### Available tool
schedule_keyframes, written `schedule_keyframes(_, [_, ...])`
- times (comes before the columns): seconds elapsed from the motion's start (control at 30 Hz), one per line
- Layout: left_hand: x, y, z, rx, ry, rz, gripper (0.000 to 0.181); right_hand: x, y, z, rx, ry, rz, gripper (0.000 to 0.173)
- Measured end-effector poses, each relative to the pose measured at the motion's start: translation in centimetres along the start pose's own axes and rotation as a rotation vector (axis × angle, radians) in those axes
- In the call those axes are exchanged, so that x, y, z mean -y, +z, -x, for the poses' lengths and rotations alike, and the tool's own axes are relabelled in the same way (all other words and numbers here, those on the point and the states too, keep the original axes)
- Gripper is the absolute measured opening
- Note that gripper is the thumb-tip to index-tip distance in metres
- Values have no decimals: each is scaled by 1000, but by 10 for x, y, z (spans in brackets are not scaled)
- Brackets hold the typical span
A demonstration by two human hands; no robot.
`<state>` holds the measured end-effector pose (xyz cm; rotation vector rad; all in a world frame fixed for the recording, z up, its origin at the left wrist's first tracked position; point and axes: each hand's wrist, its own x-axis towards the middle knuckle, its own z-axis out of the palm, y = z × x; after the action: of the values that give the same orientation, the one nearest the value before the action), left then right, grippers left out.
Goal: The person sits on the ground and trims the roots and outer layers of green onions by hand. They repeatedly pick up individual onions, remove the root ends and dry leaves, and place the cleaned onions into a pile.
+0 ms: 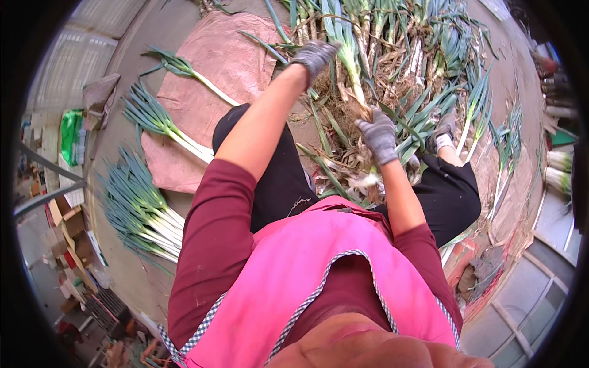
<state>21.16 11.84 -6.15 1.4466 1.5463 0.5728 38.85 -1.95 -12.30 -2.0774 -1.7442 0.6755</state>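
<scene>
My right hand [378,136], in a grey striped glove, grips the root end of a leek [353,73] whose leaves point away from me. Beside its upper part is my left hand [314,57], gloved too and slightly blurred; its fingers are curled near the leaves, and whether they hold a leaf is unclear. Untrimmed leeks [416,60] with roots and dry brown leaves lie in a heap in front. Peeled leaves and scraps [349,172] cover the ground between my legs.
Cleaned leeks with white stems [158,225] lie piled at the left. More leeks [184,138] rest across a pinkish sheet [221,60]. At the right, a few leeks [504,156] lie beyond my gloved-looking shoe [444,131]. Boxes [73,223] stand at the far left.
</scene>
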Motion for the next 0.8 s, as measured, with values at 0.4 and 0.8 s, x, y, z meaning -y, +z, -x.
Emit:
schedule_keyframes(0.4, [-44,41,40,145,-99,1137,51,-7,-45,27,-46,-53,-788,49])
schedule_keyframes(0.8, [-45,-4,61,-10,-84,583,57,42,-47,-60,253,-7,-1244,42])
